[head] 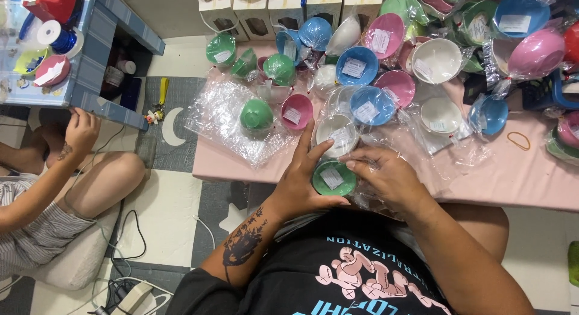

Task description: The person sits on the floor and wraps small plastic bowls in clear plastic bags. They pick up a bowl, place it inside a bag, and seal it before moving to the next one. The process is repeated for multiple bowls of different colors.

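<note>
Both hands meet at the near edge of the low pink table (531,182). The left hand (304,179) cups a small green plastic bowl (333,178) from the left, fingers stretched far over its rim, thumb beneath. The right hand (389,179) closes on the crinkled clear plastic bag (368,197) around the bowl's right side, fingertips touching the rim. A white rectangular label (331,177) lies inside the green bowl.

Just beyond the hands sits a white bowl (338,134) in clear wrap with its own white label. To the left lie a pink bowl (297,111) with a label and a green bowl (257,115) turned over on a sheet of loose clear film (217,119). Farther off and to the right is a heap of bagged blue, pink, white and green bowls, most with a white label inside; one blue bowl (356,66) lies near the middle. White cardboard boxes (253,13) with windows line the far edge. An orange rubber band (518,140) lies on the table at right.

At far left another person's hand (81,131) touches a blue striped shelf (99,55).
</note>
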